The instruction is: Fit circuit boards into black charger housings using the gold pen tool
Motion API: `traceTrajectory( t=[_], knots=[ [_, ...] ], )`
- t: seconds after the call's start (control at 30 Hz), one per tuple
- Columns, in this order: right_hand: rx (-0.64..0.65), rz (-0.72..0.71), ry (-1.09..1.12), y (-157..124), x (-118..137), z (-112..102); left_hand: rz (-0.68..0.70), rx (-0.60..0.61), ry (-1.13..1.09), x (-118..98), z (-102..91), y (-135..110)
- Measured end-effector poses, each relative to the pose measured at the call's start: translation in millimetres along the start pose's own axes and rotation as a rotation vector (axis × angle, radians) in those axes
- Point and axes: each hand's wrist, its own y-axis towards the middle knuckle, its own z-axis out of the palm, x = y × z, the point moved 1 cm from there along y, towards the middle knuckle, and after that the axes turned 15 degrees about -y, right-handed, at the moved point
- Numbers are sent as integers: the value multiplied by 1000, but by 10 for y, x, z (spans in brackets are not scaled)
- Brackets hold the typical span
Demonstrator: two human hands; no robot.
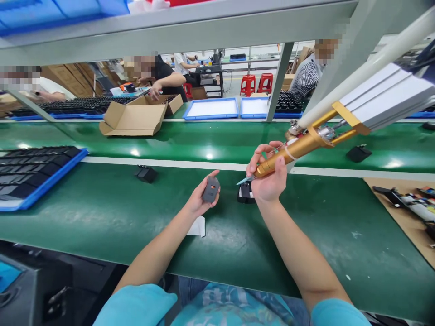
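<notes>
My left hand (200, 198) is closed around a small grey charger block (211, 189), its port face turned up toward me. My right hand (268, 174) grips a gold dispenser tool (295, 151) that hangs from a white arm at the upper right; its thin tip points left and down toward the charger. Under my right hand a black holder (244, 192) sits on the green belt (102, 213). A white paper scrap (199, 227) lies beneath my left wrist.
A blue tray (50, 179) of black parts lies at left; loose black chargers (146, 174) (358, 153) rest on the belts. A cardboard sheet with parts (404, 213) is at right. Across the far belt, people work beside an open cardboard box (134, 118) and blue trays (210, 108).
</notes>
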Motion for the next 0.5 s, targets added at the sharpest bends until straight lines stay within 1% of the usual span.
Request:
traceTrajectory(
  t=[0.17,0.23,0.27,0.3,0.33,0.43,0.5],
  knots=[
    [-5,-11,-10,13,-2,-13,39,88,70,-33,-73,-17],
    [-4,-16,-2,14,5,-13,57,91,148,-68,-100,-33],
    [-1,-19,8,13,10,-13,82,71,231,-102,-114,-40],
    [2,-22,16,11,16,-13,124,31,358,-152,-133,-43],
    [3,-22,22,10,22,-14,179,-29,534,-218,-160,-40],
    [-5,-15,27,13,28,-23,352,-303,1251,-515,-321,5],
    [-12,-8,32,18,22,-29,402,-473,1689,-760,-503,40]
  ],
)
